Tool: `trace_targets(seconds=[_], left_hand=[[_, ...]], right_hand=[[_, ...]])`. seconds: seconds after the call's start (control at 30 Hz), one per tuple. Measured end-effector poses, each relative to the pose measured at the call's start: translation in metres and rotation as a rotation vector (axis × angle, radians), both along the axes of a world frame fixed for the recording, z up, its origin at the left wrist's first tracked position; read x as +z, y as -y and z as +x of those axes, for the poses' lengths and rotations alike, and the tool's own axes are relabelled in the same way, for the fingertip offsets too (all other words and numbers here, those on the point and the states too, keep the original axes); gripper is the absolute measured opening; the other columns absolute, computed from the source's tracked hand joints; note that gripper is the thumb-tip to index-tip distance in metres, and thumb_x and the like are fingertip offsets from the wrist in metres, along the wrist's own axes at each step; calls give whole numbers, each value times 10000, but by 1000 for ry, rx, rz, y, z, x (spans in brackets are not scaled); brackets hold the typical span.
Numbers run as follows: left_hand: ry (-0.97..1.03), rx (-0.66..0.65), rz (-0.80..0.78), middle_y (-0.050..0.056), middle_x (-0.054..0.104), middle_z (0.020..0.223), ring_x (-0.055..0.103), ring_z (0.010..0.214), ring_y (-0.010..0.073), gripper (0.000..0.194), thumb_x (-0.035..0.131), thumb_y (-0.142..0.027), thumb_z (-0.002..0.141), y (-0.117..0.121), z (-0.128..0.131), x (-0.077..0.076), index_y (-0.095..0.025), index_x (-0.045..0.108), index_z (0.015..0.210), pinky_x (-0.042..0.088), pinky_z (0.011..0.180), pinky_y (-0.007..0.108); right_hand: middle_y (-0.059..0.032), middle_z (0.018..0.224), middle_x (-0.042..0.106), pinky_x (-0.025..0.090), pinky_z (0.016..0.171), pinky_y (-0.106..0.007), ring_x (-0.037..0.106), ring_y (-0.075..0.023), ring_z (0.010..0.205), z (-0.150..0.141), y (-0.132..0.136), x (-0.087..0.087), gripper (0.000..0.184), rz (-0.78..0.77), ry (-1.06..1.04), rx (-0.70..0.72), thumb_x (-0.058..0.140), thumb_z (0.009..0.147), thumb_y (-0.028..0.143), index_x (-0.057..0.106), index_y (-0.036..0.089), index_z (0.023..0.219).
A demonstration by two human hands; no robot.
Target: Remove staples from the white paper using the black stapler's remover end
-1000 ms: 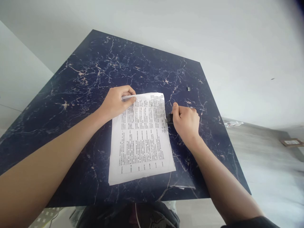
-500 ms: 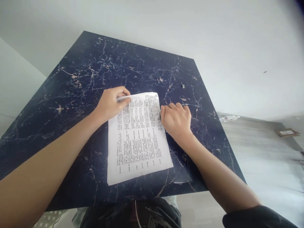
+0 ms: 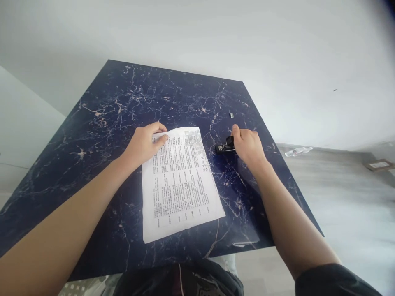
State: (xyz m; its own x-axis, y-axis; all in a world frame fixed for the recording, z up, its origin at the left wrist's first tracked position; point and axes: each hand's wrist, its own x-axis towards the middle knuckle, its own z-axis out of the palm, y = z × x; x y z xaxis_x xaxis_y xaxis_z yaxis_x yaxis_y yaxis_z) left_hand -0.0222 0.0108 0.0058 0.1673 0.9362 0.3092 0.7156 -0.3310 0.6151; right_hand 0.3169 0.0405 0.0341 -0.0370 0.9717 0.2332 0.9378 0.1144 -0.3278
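Printed sheets of paper (image 3: 182, 185) lie at a slant on the dark marbled table. My left hand (image 3: 148, 142) pinches their far left edge, thumb on top and fingers underneath. A black stapler (image 3: 225, 148) is in my right hand (image 3: 249, 146), whose fingers wrap around its rear part. Its nose points left toward the paper's right edge, with a gap between them. The handle end is hidden in the fist. Handwritten marks and barcode-like strips show near the paper's upper right corner.
A small metallic piece, perhaps a staple strip (image 3: 231, 115), sits beyond my right hand. The table (image 3: 173, 98) reaches to a pale wall. On the floor at right lie a clear plastic wrapper (image 3: 298, 151) and a brown framed item (image 3: 379, 165).
My right hand moved the stapler left onto the paper's right edge, then drew it back right, clear of the sheets. My left hand kept its hold. The view shifted somewhat.
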Motion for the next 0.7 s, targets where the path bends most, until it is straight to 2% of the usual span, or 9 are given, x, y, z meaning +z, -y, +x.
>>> trace_targets(seconds=[0.13,0.27,0.37,0.5,0.6,0.7], left_hand=[[-174,-5,130,91,675,1241,584,1179,297,255,669,-269,919,0,-1,1,-230,692,1170,440,1071,518],[-245,-88,157,82,688,1105,597,1071,274,170,602,-278,962,1,-5,3,-235,756,1021,429,1060,523],[-284,-173,125,86,711,1086,605,1039,279,225,563,-309,984,3,-5,3,-227,771,1008,436,1028,532],[-316,-254,84,93,722,1191,616,1134,312,273,567,-377,983,4,-4,3,-230,771,1090,399,1078,569],[-327,-327,39,101,671,1365,579,1286,337,421,617,-490,952,5,-6,2,-246,721,1277,288,1198,598],[-361,-390,-17,112,513,1578,445,1462,355,709,646,-631,903,7,-6,0,-258,561,1499,164,1280,577]], right_hand=[[-35,675,574,334,656,-337,527,-197,668,12,-2,10,620,-28,-106,219,274,1056,660,517,225,686],[-9,665,519,298,627,-335,450,-169,634,16,1,18,595,-127,-93,380,336,1038,683,437,225,672],[-26,774,607,337,658,-338,512,-181,694,18,2,22,515,-217,-41,455,426,1019,653,518,224,748],[-36,953,697,384,675,-334,606,-220,816,27,1,26,324,-320,29,543,720,855,524,608,244,972],[-30,921,708,398,672,-338,628,-232,815,32,-1,25,236,-315,84,552,744,803,337,609,243,972],[-44,860,706,415,650,-354,633,-245,771,29,0,22,189,-210,97,404,727,794,279,618,231,941]])
